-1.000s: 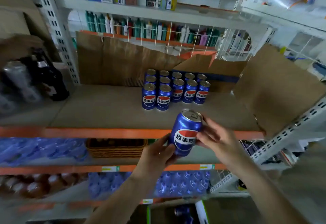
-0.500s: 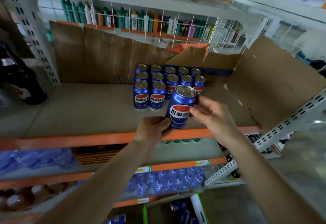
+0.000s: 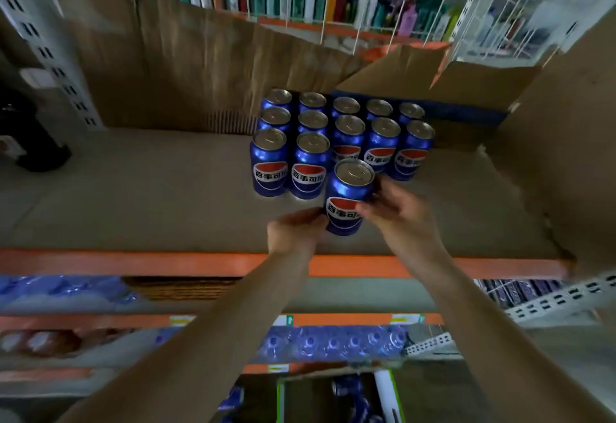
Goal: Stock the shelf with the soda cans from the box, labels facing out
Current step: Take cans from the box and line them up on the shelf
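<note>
Head view: cans in box

Blue soda cans with silver tops and red-white-blue round labels. Brown cardboard lining. Orange shelf edge. White perforated uprights. Green-edged box below.

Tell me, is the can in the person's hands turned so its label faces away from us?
No, the held can shows its red, white and blue label toward the camera, between the left hand and right hand.
</note>
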